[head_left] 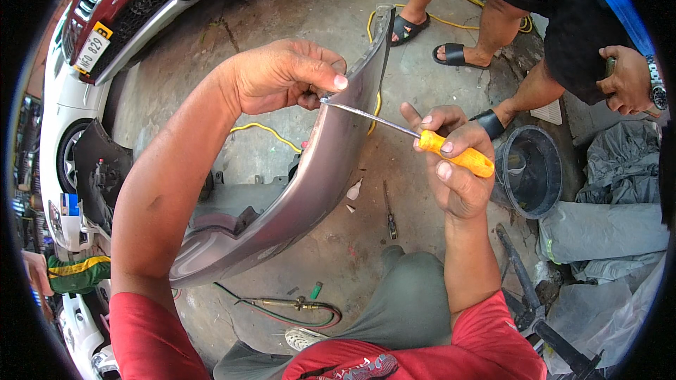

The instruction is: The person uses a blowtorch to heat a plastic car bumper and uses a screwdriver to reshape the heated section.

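Note:
My right hand (454, 162) grips a screwdriver (458, 152) by its yellow handle, with the metal shank angled up to the left toward the upper inner edge of a long, curved, mauve-grey car body panel (327, 183), likely a bumper. My left hand (289, 77) is closed at that edge, thumb beside the screwdriver's tip; what its curled fingers pinch is hidden. A second long, thin tool (391, 214) lies on the floor below the panel.
Red car (130, 7) and white car (67, 119) at left, dark panel (98, 183), green sleeve (77, 271). Several people's legs (507, 42) at top right, yellow cable (274, 134), black bucket (528, 176), grey covers (598, 232), torch with hoses (282, 304) on the concrete floor (176, 91).

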A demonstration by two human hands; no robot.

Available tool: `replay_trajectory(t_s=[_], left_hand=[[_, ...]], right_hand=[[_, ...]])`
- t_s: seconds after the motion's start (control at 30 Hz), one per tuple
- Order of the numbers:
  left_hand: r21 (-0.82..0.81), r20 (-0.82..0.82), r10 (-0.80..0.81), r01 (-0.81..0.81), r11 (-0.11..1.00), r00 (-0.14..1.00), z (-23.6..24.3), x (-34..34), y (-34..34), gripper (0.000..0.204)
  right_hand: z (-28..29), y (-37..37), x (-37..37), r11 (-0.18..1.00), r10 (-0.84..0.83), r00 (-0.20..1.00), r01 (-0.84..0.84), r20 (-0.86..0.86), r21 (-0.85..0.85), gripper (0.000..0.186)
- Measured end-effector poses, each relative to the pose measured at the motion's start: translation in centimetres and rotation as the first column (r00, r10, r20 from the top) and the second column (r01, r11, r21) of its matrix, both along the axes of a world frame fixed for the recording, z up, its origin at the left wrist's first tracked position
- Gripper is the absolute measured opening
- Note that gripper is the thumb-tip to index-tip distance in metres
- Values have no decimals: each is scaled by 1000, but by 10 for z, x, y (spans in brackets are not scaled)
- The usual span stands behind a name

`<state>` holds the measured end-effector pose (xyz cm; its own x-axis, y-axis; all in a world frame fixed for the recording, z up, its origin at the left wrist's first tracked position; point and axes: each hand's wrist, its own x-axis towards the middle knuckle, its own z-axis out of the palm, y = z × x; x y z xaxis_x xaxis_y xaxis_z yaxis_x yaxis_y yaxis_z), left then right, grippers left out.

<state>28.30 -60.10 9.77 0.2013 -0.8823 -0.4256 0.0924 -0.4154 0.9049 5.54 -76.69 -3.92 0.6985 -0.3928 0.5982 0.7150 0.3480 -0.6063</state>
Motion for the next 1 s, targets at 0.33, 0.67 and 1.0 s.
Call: replay_trajectory(t_s=[0.33, 0.67, 1.0], left_hand=[[15, -27, -39, 39, 999, 999, 2, 4, 1, 22], [17, -16, -18, 18, 1000, 1000, 1, 3, 2, 22], [12, -10, -31, 31, 999, 999, 1, 4, 2, 21]], right_hand=[[2, 0, 1, 1000, 4, 1000, -3, -12, 9, 23], [3, 0, 4, 983, 116, 993, -115, 1, 142, 25], [3, 0, 6, 954, 188, 982, -188, 24, 235, 25]])
